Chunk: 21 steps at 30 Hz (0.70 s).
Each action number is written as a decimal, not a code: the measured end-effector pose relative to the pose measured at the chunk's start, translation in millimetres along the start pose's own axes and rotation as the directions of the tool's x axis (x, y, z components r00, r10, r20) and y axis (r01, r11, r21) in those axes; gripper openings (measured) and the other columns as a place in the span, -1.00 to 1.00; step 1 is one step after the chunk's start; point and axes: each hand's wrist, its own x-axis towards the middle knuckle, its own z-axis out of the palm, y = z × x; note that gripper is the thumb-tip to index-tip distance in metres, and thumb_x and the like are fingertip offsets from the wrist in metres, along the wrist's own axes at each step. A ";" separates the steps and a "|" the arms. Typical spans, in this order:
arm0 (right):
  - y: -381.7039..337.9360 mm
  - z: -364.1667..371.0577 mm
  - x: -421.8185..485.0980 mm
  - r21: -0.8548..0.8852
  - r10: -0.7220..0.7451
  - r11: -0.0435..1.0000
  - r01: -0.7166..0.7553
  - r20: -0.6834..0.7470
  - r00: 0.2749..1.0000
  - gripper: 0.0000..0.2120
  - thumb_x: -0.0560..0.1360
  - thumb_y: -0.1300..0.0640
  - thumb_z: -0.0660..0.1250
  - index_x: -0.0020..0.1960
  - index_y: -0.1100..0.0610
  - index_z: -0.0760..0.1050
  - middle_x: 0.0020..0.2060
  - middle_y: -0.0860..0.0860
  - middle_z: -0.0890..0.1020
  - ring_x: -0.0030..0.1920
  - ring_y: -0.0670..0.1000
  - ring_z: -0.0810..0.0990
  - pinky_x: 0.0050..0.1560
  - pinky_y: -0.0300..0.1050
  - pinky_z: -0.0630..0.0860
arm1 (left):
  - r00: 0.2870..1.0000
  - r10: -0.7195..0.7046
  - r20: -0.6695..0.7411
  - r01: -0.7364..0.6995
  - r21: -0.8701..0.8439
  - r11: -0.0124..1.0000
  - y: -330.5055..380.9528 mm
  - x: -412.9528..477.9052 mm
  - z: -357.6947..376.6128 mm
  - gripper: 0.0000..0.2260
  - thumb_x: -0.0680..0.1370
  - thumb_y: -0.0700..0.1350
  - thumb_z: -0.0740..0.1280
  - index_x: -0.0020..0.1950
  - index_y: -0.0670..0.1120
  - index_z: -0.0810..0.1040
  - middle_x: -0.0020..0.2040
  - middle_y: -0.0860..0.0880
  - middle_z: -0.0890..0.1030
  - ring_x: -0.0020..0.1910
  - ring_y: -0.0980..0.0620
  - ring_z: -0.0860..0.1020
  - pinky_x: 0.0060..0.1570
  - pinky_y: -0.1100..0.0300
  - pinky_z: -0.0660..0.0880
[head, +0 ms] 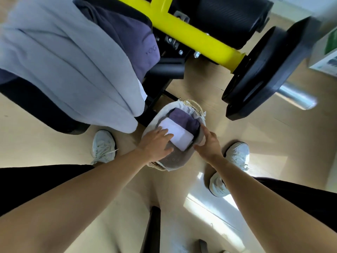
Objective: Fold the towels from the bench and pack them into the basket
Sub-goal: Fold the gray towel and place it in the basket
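A woven basket [196, 106] with a pale cloth liner stands on the floor between my feet. Inside it lie a folded purple towel [184, 118], a folded white towel [179, 135] and a grey-brown towel [179, 159]. My left hand [156, 143] rests flat with fingers spread on the near edge of the white towel and the grey-brown one. My right hand [209, 141] touches the basket's right side at the grey-brown towel's edge. On the bench [32, 106] a light grey towel [69, 64] and a purple towel [131, 37] hang unfolded.
A yellow bar [191, 31] of the gym machine runs behind the basket, ending at a black weight plate [264, 70]. A black roller pad [228, 17] lies beyond. My white shoes [104, 145] stand on either side of the basket on the wooden floor. A white box [326, 57] sits far right.
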 end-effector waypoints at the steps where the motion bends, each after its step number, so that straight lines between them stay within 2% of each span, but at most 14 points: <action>1: -7.7 -6.9 -4.4 -0.042 -0.018 0.999 0.017 -0.015 1.000 -0.27 0.43 0.22 0.44 0.54 0.04 0.25 0.24 0.19 0.46 0.20 0.19 0.51 0.24 -0.15 0.39 | 1.000 0.014 0.005 -0.014 -0.010 1.000 0.5 -14.3 -9.5 -0.53 0.63 0.18 0.23 0.50 0.02 0.41 0.46 -0.03 0.48 0.45 -0.08 0.41 0.33 -0.03 0.45; 3: -21.8 -20.2 -11.2 -0.121 -0.039 0.992 0.035 -0.033 0.999 -0.43 0.46 0.17 0.44 0.44 0.09 0.40 0.21 0.17 0.52 0.16 0.19 0.55 0.19 -0.11 0.44 | 0.998 0.055 -0.035 -0.055 -0.019 0.998 2.6 -43.1 -30.0 -0.65 0.63 0.12 0.23 0.34 0.02 0.56 0.22 0.00 0.63 0.20 -0.05 0.58 0.02 0.07 0.53; 4: -28.7 -26.0 -13.3 -0.137 -0.046 0.990 0.040 -0.045 0.998 -0.52 0.47 0.14 0.44 0.37 0.08 0.47 0.18 0.14 0.56 0.13 0.16 0.58 0.13 -0.13 0.45 | 0.995 0.072 -0.074 -0.074 -0.021 0.997 3.3 -56.6 -40.7 -0.70 0.62 0.10 0.23 0.24 0.02 0.61 0.09 0.01 0.66 0.09 -0.04 0.61 -0.13 0.12 0.48; 6: -49.7 -37.6 -19.9 -0.094 -0.084 0.993 0.078 -0.066 0.994 -0.74 0.48 0.12 0.43 0.17 0.05 0.61 0.04 0.07 0.67 0.04 0.11 0.64 0.02 -0.21 0.46 | 0.981 0.084 -0.174 -0.087 -0.013 0.996 4.0 -82.8 -66.0 -0.76 0.60 0.08 0.24 0.08 0.02 0.65 -0.09 0.04 0.65 -0.09 -0.02 0.61 -0.30 0.16 0.32; 7: -62.8 -42.7 -24.1 -0.052 -0.119 0.992 0.115 -0.082 0.989 -0.84 0.48 0.13 0.43 0.05 0.02 0.63 -0.06 0.06 0.70 -0.02 0.11 0.66 0.00 -0.20 0.49 | 0.969 0.080 -0.235 -0.088 -0.024 0.996 3.7 -94.7 -79.1 -0.77 0.59 0.08 0.25 0.05 0.02 0.66 -0.14 0.04 0.64 -0.15 -0.01 0.59 -0.33 0.16 0.31; 9: -93.7 -51.8 -35.1 0.040 -0.192 0.980 0.196 -0.088 0.978 -0.91 0.47 0.15 0.45 -0.09 -0.03 0.61 -0.19 0.02 0.68 -0.12 0.10 0.65 -0.03 -0.12 0.56 | 0.926 0.073 -0.371 -0.113 -0.088 0.990 1.6 -117.4 -104.1 -0.78 0.57 0.06 0.29 0.06 0.02 0.68 -0.19 0.05 0.64 -0.22 0.00 0.57 -0.34 0.15 0.38; 11: -127.3 -59.2 -49.1 0.121 -0.258 0.957 0.265 -0.070 0.964 -0.89 0.45 0.13 0.47 -0.15 -0.08 0.62 -0.20 0.00 0.69 -0.12 0.08 0.65 -0.03 -0.07 0.59 | 0.861 0.030 -0.507 -0.136 -0.172 0.976 -2.5 -138.0 -125.9 -0.78 0.55 0.06 0.30 0.07 0.02 0.68 -0.17 0.07 0.67 -0.24 0.04 0.56 -0.32 0.16 0.42; 13: -158.8 -62.2 -60.8 0.182 -0.333 0.925 0.333 -0.033 0.942 -0.94 0.44 0.05 0.48 -0.15 -0.11 0.64 -0.20 -0.05 0.71 -0.10 0.01 0.67 0.00 -0.07 0.60 | 0.777 -0.048 -0.628 -0.128 -0.233 0.964 -10.9 -155.2 -141.2 -0.79 0.55 0.06 0.29 0.04 0.03 0.67 -0.15 0.09 0.68 -0.21 0.06 0.58 -0.29 0.15 0.48; 15: -189.0 -60.9 -67.6 0.192 -0.408 0.896 0.401 -0.002 0.913 -0.89 0.46 0.08 0.49 -0.15 -0.13 0.64 -0.23 -0.14 0.70 -0.14 -0.11 0.67 -0.02 -0.15 0.58 | 0.664 -0.144 -0.734 -0.086 -0.267 0.960 -24.1 -167.0 -146.7 -0.81 0.54 0.04 0.30 0.02 0.04 0.67 -0.13 0.11 0.67 -0.16 0.04 0.61 -0.25 0.13 0.53; 17: -218.7 -58.2 -69.2 0.194 -0.462 0.869 0.455 -0.007 0.887 -0.82 0.48 0.18 0.49 -0.16 -0.11 0.63 -0.24 -0.15 0.70 -0.16 -0.16 0.66 -0.02 -0.21 0.57 | 0.560 -0.249 -0.790 -0.045 -0.329 0.943 -39.8 -171.9 -148.2 -0.82 0.53 0.02 0.32 0.02 0.02 0.67 -0.10 0.10 0.68 -0.10 -0.01 0.63 -0.19 0.09 0.57; 19: -247.0 -54.2 -68.2 0.200 -0.477 0.860 0.469 -0.007 0.879 -0.86 0.48 0.21 0.48 -0.11 -0.02 0.64 -0.20 -0.08 0.71 -0.14 -0.11 0.67 -0.01 -0.21 0.58 | 0.488 -0.317 -0.813 -0.004 -0.365 0.931 -57.4 -170.6 -150.2 -0.81 0.51 -0.01 0.37 0.05 -0.02 0.68 -0.03 0.04 0.68 -0.03 -0.07 0.62 -0.11 0.07 0.60; 21: -272.9 -49.2 -65.3 0.183 -0.468 0.867 0.464 -0.024 0.883 -0.88 0.47 0.20 0.48 -0.01 0.05 0.63 -0.18 -0.07 0.69 -0.15 -0.09 0.66 -0.02 -0.21 0.57 | 0.474 -0.325 -0.819 0.045 -0.346 0.937 -74.2 -165.8 -152.2 -0.75 0.47 -0.06 0.45 0.13 -0.05 0.66 0.10 -0.05 0.65 0.05 -0.14 0.58 -0.02 -0.02 0.60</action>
